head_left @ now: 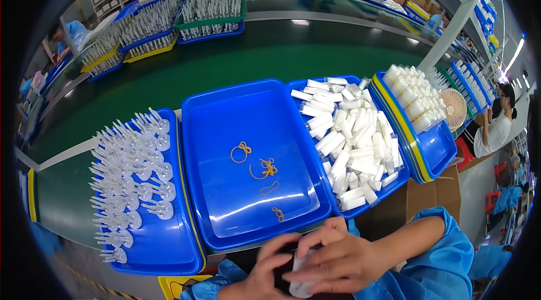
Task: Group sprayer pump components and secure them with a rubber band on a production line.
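Near the lower edge, my right hand (344, 258) is closed around a translucent white plastic piece (300, 277), its fingers covering much of it. I cannot make out the piece's full shape. My left hand (262, 272) curls beside it with thumb and fingers bent, partly smeared by motion. Whether it also grips the piece is unclear. Just beyond both hands lies a blue tray (220, 221) with a clear sheet in it. Several tan rubber bands (269, 169) are scattered on the sheet.
At left, a blue tray (169, 249) bears rows of clear plastic parts with thin stems (135, 176). At right, another tray holds many white wrapped pieces (360, 148). Stacked trays (411, 153) carry white bundles beside a beige fan (452, 109). A green conveyor belt (298, 60) runs behind. Other people sit farther off.
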Demonstrator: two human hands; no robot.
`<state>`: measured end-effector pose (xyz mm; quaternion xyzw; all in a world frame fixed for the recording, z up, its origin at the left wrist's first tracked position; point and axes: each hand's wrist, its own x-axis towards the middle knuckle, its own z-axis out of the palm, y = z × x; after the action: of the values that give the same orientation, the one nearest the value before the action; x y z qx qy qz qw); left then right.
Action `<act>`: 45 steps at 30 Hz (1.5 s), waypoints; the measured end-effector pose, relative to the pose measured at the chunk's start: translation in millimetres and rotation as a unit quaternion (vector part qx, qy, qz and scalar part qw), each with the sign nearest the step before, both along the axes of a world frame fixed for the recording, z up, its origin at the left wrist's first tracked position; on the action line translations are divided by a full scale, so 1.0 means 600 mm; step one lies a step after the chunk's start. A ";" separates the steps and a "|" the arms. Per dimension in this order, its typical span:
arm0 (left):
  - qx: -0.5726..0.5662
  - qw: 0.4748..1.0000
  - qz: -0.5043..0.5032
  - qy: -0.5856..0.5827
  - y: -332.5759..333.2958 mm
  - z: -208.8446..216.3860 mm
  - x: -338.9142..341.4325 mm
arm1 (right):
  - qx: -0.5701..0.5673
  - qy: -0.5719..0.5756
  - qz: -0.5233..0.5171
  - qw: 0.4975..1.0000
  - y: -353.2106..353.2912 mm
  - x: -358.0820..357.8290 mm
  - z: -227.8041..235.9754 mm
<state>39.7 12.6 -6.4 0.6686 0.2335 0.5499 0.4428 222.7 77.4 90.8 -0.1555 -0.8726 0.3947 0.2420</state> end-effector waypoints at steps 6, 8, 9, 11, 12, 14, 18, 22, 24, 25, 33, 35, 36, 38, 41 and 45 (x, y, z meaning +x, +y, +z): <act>-0.138 0.979 -0.147 -0.039 0.001 -0.003 -0.020 | 0.046 0.047 0.182 0.981 0.038 -0.053 0.033; -0.118 0.982 -0.119 0.085 0.008 -0.006 -0.029 | -0.005 0.051 0.166 0.985 0.068 -0.057 -0.004; -0.284 0.941 -0.180 -0.034 0.009 0.001 -0.028 | -0.029 0.041 0.128 0.991 0.094 -0.064 -0.011; -0.402 0.865 -0.222 -0.203 0.015 0.027 -0.016 | -0.015 -0.018 0.041 0.999 0.160 -0.089 -0.022; -0.394 0.865 -0.210 -0.230 0.013 0.033 -0.010 | 0.024 -0.067 -0.008 0.997 0.194 -0.102 -0.040; -0.375 0.863 -0.195 -0.278 0.013 0.043 -0.004 | 0.067 -0.140 -0.027 0.987 0.255 -0.123 -0.081; -0.411 0.856 -0.211 -0.234 0.018 0.040 -0.022 | 0.209 -0.215 -0.095 0.949 0.301 -0.162 -0.139; -0.383 0.896 -0.095 -0.203 0.020 0.030 -0.025 | 0.276 -0.200 -0.066 0.938 0.298 -0.174 -0.141; -0.368 0.915 0.014 -0.164 0.016 0.025 -0.026 | 0.305 -0.156 -0.049 0.938 0.279 -0.167 -0.122; -0.349 0.912 0.048 -0.208 0.013 0.016 -0.026 | 0.310 -0.129 -0.036 0.941 0.258 -0.162 -0.101; -0.307 0.879 0.048 -0.361 0.027 0.041 -0.014 | 0.210 -0.045 -0.069 0.974 0.095 -0.066 -0.010; -0.330 0.838 -0.199 -0.387 0.027 0.028 -0.024 | 0.155 -0.057 -0.077 0.983 0.069 -0.047 -0.009; -0.334 0.797 -0.318 -0.391 0.025 0.023 -0.034 | -0.034 -0.031 -0.040 0.998 0.061 -0.034 -0.016; -0.282 0.784 -0.399 -0.383 0.017 0.054 -0.029 | -0.400 0.029 0.031 0.916 0.048 -0.004 -0.037; -0.268 0.847 -0.354 -0.294 0.025 0.050 -0.039 | -0.568 0.262 0.039 0.779 0.050 0.055 -0.059; -0.186 0.982 -0.024 0.024 0.020 0.028 -0.007 | -0.591 0.382 0.056 0.709 0.062 0.078 -0.031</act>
<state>35.8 24.6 10.6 0.5928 0.3261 0.4702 0.5667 269.3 114.8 72.3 -0.0532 -0.3014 0.8680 0.3910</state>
